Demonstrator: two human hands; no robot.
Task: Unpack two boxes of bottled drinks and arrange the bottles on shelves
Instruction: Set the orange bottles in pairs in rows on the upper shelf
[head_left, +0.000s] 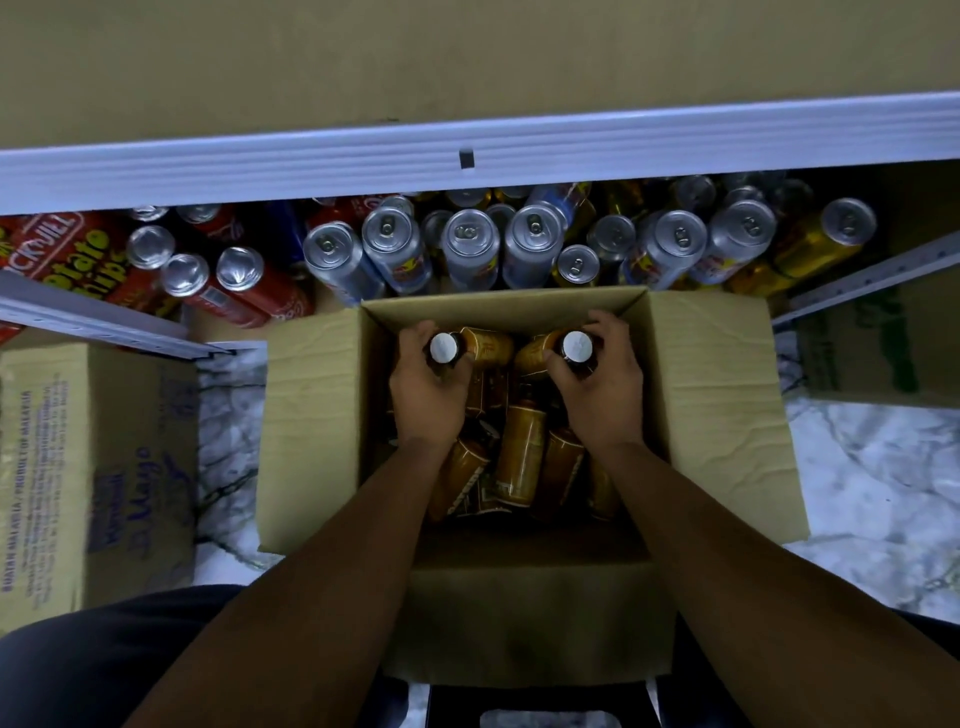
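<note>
My left grip (426, 387): clasps left bottle (445, 347)
My right grip (597, 384): clasps right bottle (576, 345)
Twelve o'clock: cans (470, 244) crowd beyond box (717, 405)

The lower shelf (93, 317) is crowded along its front edge with upright drinks: red cans (244, 291) toward the left end beside a red potato chips pack (67, 249), silver cans (470, 249) across the middle, and gold cans (810, 249) toward the right end. Above it runs the pale front edge of the upper shelf (467, 161). On the marble-patterned floor (883, 493) a blue-printed carton (93, 467) stands at the left and a green-printed carton (872, 353) at the right, with an open cardboard box (717, 405) between them; what carries that box is hidden
</note>
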